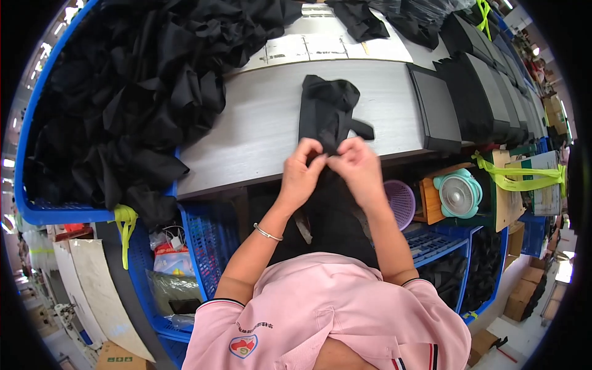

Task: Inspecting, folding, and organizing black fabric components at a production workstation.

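Closest to the camera is the person's own pink polo shirt point(320, 308), with both bare forearms rising from it toward the table edge; a thin silver bracelet point(267, 232) sits on the left wrist. The left hand point(302, 169) and the right hand point(357, 166) are brought close together, almost touching, and the fingertips of both pinch the near edge of a black cloth piece point(328, 108). That piece lies flat on the grey table point(259, 129), reaching from the hands away across the top, with a short black strap sticking out on its right side. Under the table edge, to the right of the arms, stand a purple plastic basket point(402, 202), a small teal fan point(457, 192) and blue crates point(444, 243) with dark cloth inside. To the left, lower down, there are a blue crate side point(203, 246) and a yellow-green tie point(126, 225) hanging from a big blue bin point(37, 209). That bin fills the left side and is heaped with loose black cloth point(123, 86). On the right of the table a row of neat black stacks point(475, 92) runs away toward the far edge. At the far end of the table lie more black pieces point(361, 18) on pale cardboard sheets point(314, 46).
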The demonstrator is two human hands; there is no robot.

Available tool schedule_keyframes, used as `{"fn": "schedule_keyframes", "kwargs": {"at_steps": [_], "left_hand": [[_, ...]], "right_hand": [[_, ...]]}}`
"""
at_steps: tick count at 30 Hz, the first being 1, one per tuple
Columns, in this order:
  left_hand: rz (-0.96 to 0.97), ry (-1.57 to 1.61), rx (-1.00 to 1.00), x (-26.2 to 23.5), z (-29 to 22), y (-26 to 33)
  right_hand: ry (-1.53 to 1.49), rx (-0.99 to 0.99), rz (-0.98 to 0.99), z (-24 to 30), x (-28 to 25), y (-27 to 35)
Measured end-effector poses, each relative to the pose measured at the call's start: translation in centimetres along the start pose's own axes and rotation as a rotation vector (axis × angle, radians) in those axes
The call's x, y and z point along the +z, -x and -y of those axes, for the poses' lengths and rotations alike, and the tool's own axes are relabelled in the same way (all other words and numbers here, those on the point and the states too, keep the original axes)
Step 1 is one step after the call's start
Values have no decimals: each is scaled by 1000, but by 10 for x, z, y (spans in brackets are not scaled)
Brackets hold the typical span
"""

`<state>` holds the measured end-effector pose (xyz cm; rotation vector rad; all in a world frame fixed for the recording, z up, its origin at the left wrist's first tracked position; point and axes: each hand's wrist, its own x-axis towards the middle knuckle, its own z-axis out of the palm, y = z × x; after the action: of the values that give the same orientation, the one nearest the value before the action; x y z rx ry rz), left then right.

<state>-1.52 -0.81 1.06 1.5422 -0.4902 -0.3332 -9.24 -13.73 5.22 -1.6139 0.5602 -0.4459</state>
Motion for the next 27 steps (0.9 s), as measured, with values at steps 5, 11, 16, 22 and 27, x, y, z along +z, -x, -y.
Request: {"fn": "schedule_keyframes", "kwargs": {"at_steps": [5,11,16,22,27], "left_hand": [[-266,327,49,-31,-5,-6],[-148,-29,161,-63,-11,15],[-48,-346,258,-59,-54,-27],[431,-811,277,-76,-6,-103],[501,-512,112,-63,-17,-100]], "right_hand": [[497,-469,-412,12,-28,-10],[795,-752,-19,-16,-17,22],[837,-906,180,-35,0,53],[693,-778,481,-30,-3,56],[355,-310,122,-12,-48,19]]}}
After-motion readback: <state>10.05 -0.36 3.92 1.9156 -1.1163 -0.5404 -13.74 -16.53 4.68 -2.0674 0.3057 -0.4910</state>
